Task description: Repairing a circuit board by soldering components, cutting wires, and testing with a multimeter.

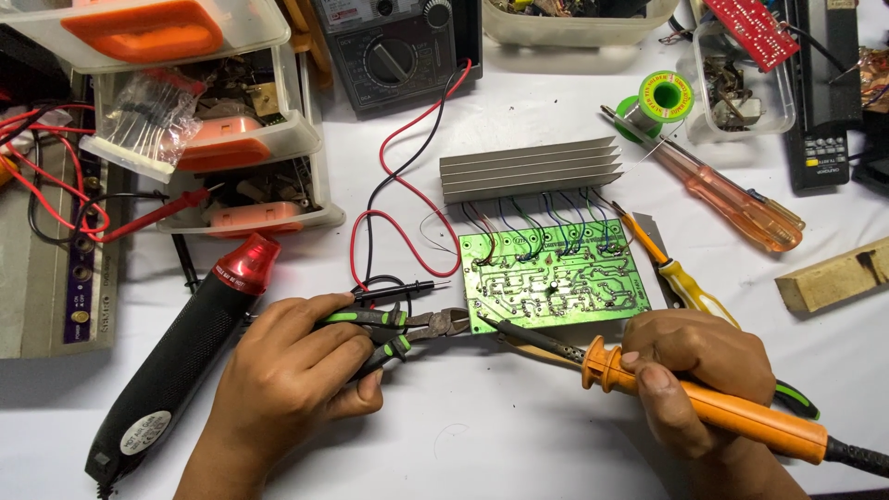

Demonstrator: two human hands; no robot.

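White worktop [519, 435], crowded bench: multimeter [394, 51] at the back, clear parts drawers [199, 139] back left, black heat gun [185, 356] lying left, solder spool [659, 100] and orange screwdriver [732, 199] on the right. Green circuit board [554, 278] sits mid-table, solder side up, wired to a finned heatsink [530, 168] just behind it. Your left hand [292, 380] is closed around green-handled cutters [421, 326], nose at the board's left edge. Your right hand [699, 366] grips the orange soldering iron [648, 384], tip at the board's front edge.

The left hand [296, 370] holds green-handled cutters [407, 329] at the edge of the green circuit board [556, 278]. The right hand [699, 370] holds an orange soldering iron [648, 380], its tip touching the board
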